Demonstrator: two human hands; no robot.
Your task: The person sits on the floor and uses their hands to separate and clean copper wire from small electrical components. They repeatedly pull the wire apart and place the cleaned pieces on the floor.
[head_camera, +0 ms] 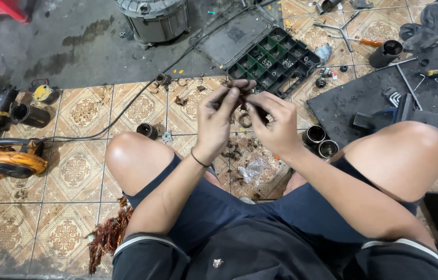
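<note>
Above the tiled floor point(74, 171) | left hand point(218, 122), right hand point(276, 124) raised together | each grip pinching small dark part point(243, 97)

Both hands raised together, left hand point(218, 116) and right hand point(276, 124) fingers pinched.

Green compartment organiser point(276, 59), orange power tool point(6, 162), copper wire bundle point(109, 236).

Crumpled clear plastic bag point(253, 170) on tiled floor point(74, 171) between knees.
</note>
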